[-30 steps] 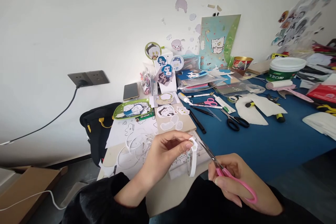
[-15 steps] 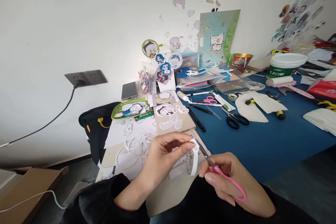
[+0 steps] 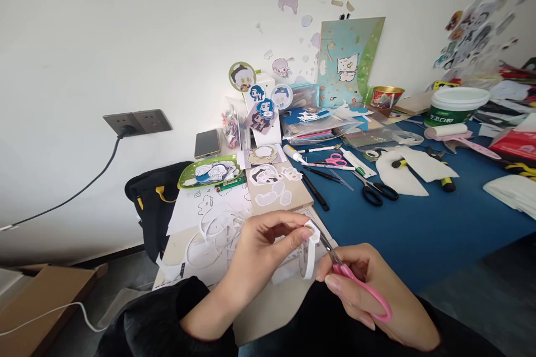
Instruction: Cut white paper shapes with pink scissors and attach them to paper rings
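Between the thumb and fingers of my left hand (image 3: pixel 268 245) is a small white paper cutout (image 3: pixel 312 232). A narrow curled paper strip (image 3: pixel 309 261) hangs down from it. My right hand (image 3: pixel 368 287) grips pink-handled scissors (image 3: pixel 363 285), their metal blades pointing up and left against the cutout's right edge. The blades look nearly closed. Under my left wrist and beside it lie loose curled paper offcuts (image 3: pixel 209 237) on white sheets.
A green tray (image 3: pixel 186 177) of paper cutouts stands at the back left, near a phone (image 3: pixel 207 144). Black-handled scissors (image 3: pixel 372 192), a black cutter (image 3: pixel 315 192) and white paper pieces (image 3: pixel 402 175) lie on the blue table (image 3: pixel 377 245). A white-lidded tub (image 3: pixel 456 105) stands back right.
The cutout has turned slightly in my left fingers, and the scissor blades have shifted a little with it. The view has moved slightly. Both hands keep their holds.
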The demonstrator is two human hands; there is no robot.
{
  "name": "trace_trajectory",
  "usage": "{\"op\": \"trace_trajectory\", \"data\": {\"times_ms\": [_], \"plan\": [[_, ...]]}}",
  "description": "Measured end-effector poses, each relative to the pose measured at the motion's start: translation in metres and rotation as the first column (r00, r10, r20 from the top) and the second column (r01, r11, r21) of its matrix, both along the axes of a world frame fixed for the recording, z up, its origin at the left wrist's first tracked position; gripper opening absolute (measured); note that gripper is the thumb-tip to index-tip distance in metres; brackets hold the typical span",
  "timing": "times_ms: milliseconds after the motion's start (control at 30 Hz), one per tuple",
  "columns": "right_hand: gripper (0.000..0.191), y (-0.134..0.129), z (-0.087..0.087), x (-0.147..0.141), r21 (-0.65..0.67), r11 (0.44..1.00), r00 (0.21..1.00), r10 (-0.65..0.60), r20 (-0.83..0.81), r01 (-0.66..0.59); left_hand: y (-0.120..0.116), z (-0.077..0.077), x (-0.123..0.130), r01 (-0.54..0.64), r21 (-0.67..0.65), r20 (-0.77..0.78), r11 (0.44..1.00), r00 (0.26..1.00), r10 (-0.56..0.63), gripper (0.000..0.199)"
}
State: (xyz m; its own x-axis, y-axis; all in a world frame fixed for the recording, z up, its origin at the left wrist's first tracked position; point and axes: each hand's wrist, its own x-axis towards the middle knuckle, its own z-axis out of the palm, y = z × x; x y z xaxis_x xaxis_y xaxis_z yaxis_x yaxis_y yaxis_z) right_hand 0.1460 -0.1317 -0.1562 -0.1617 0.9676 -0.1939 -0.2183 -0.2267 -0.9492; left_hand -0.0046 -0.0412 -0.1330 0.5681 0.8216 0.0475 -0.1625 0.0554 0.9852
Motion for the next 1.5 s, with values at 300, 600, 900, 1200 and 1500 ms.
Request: {"op": "trace_trajectory", "data": {"times_ms": [300, 600, 900, 1200, 1500], "plan": [[0.042, 0.0, 0.005, 0.001, -0.011, 1.0, 0.998, 0.004, 0.07, -0.003, 0.0, 0.0, 0.0, -0.003, 0.03, -0.025, 1.0, 1.0, 0.004, 0.007], [0.045, 0.0, 0.007, 0.003, -0.036, 0.999, 0.997, 0.018, 0.079, -0.015, 0.001, 0.001, 0.0, 0.008, 0.033, -0.013, 0.999, 1.0, -0.008, 0.01], [0.04, -0.003, -0.003, 0.009, 0.01, 0.998, 0.993, 0.065, 0.102, -0.067, 0.0, 0.007, -0.001, 0.03, 0.052, -0.077, 0.998, 0.997, -0.026, 0.007], [0.037, -0.004, 0.0, 0.009, -0.003, 0.998, 0.994, 0.056, 0.099, -0.056, 0.001, 0.008, -0.002, 0.044, 0.088, -0.092, 0.995, 0.995, -0.036, 0.005], [0.036, -0.005, -0.006, 0.008, 0.011, 0.997, 0.997, 0.079, -0.025, -0.079, 0.001, 0.007, -0.001, 0.032, 0.089, -0.076, 0.996, 0.997, -0.025, 0.005]]}}
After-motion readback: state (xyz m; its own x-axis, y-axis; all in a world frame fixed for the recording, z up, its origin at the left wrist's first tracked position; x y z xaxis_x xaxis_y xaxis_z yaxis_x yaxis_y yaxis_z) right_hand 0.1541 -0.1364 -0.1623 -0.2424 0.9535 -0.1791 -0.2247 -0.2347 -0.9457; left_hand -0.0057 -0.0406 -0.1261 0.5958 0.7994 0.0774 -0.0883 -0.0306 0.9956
